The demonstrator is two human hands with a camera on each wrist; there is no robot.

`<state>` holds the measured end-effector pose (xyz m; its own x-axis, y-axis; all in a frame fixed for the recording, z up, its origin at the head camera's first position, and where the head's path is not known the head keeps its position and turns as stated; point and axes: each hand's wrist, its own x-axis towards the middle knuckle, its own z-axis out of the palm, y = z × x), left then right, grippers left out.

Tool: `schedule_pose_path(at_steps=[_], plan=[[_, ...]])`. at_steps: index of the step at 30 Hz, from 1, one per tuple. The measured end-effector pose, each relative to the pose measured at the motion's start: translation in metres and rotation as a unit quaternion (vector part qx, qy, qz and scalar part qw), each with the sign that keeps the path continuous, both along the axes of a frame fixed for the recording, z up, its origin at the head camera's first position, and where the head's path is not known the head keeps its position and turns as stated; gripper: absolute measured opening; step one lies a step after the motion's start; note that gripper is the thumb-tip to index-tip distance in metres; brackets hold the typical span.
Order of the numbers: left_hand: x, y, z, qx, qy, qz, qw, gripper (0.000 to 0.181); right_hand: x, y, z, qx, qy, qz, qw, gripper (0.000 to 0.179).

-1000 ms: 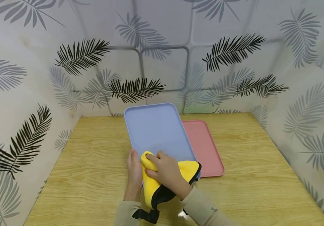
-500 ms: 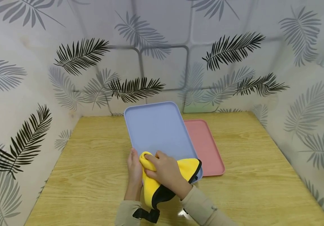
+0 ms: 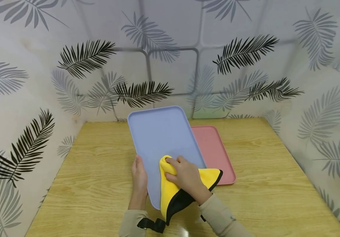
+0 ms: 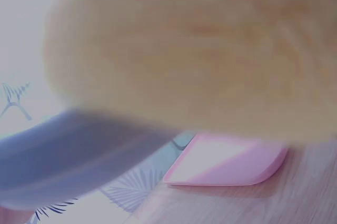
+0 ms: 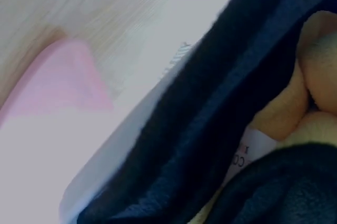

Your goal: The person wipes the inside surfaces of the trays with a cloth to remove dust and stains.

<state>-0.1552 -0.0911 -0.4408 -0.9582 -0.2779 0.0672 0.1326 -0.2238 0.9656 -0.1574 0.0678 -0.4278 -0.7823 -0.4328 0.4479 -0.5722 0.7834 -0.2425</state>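
My left hand (image 3: 140, 177) holds a light blue tray (image 3: 161, 135) by its left edge, with the tray tilted up over the table. The fingers behind the tray are hidden. My right hand (image 3: 187, 177) grips a bunched yellow cloth (image 3: 167, 191) with black trim and presses it on the lower part of the tray's face. A corner of the cloth hangs past the tray's bottom edge. In the right wrist view the cloth's dark side (image 5: 174, 129) and a small white label (image 5: 247, 153) show. A blurred hand (image 4: 189, 56) fills much of the left wrist view.
A pink tray (image 3: 214, 154) lies on the wooden table (image 3: 261, 184) behind and right of the blue one, partly covered by it. Leaf-patterned walls (image 3: 170, 72) enclose the table at the back and sides.
My right hand has slid the cloth rightward across the tray, away from my left hand, uncovering the lower left corner. The blue tray has shifted slightly left.
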Motion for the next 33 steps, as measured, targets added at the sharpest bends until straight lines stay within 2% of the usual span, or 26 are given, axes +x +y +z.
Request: schedule_pose_path(at_steps=[2, 11, 17, 20, 28, 33], plan=[[0.0, -0.002, 0.001, -0.011, -0.004, 0.001, 0.9999, 0.061, -0.003, 0.006, -0.002, 0.001, -0.014, -0.015, 0.9998, 0.039], [0.0, -0.006, 0.007, -0.003, -0.003, 0.003, 1.0, 0.059, -0.014, 0.034, -0.008, 0.012, -0.043, -0.067, 0.9967, 0.041], [0.0, -0.007, 0.008, -0.002, 0.008, 0.016, 0.9998, 0.059, -0.023, 0.051, -0.007, 0.02, -0.099, -0.114, 0.9883, 0.043], [0.0, -0.009, 0.008, -0.008, 0.006, 0.021, 0.9997, 0.061, -0.027, 0.058, -0.009, 0.021, -0.109, -0.13, 0.9853, 0.043], [0.0, -0.01, 0.008, -0.018, -0.001, 0.014, 0.9997, 0.06, -0.028, 0.064, -0.012, 0.007, -0.113, -0.128, 0.9852, 0.042], [0.0, -0.008, 0.008, -0.01, -0.005, 0.018, 0.9998, 0.062, -0.024, 0.058, -0.013, 0.012, -0.085, -0.111, 0.9901, 0.042]])
